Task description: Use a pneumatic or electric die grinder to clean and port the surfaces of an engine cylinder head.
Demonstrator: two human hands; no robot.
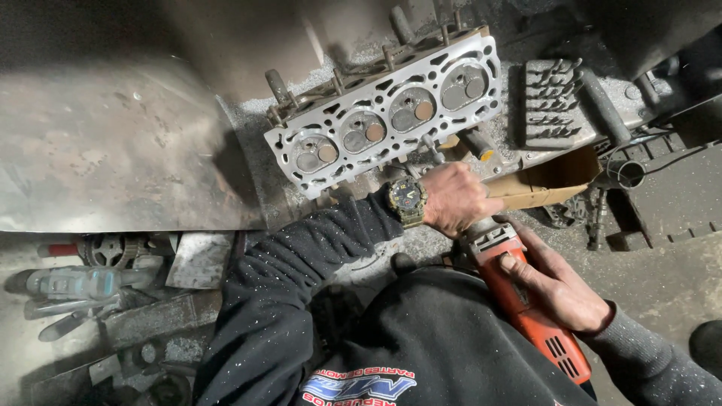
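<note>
Dusty grey metal covers the workbench (113, 150), with shavings all over. An engine head (387, 113) leans on its side at the far middle, flat face up, likely so the tool can reach it. Just near of it, both hands hold an orange grinder (526, 301), whose front end points at the head's near edge. The left hand (455, 199) is wrapped tight over the front. The right hand (556, 282) grips the body, thumb on top. Old tools (83, 289) lie at the near left.
</note>
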